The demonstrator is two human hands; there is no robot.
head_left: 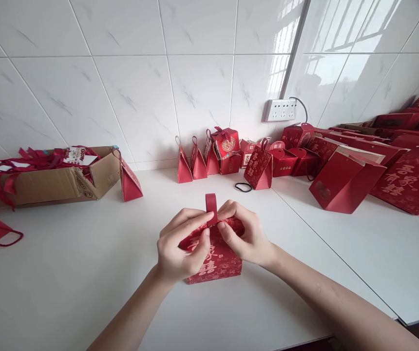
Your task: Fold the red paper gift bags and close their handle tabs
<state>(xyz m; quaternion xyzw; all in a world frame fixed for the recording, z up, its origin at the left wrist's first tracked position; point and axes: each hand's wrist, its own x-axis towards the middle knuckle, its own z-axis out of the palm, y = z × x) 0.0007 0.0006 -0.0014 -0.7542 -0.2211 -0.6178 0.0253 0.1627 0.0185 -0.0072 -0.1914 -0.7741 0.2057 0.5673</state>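
Note:
A red paper gift box (pixel 219 265) with pale gold characters and a floral print stands upright on the white table in front of me. A red strap loop (pixel 211 202) rises from its top edge. My left hand (pixel 183 243) pinches the top left of the box, its fingers at the base of the loop. On the other side, my right hand (pixel 244 231) grips the top right edge, thumb in front and fingers behind. Both hands meet close together at the loop, and they cover much of the box's upper part.
A cardboard box (pixel 41 183) of red ribbons and tags stands at left, beside a small red triangular box (pixel 131 183). Several finished-looking red boxes (pixel 227 148) line the tiled wall. A black loop (pixel 243 187) lies before them. Larger red bags (pixel 410 178) crowd the right, below a power strip (pixel 280 110).

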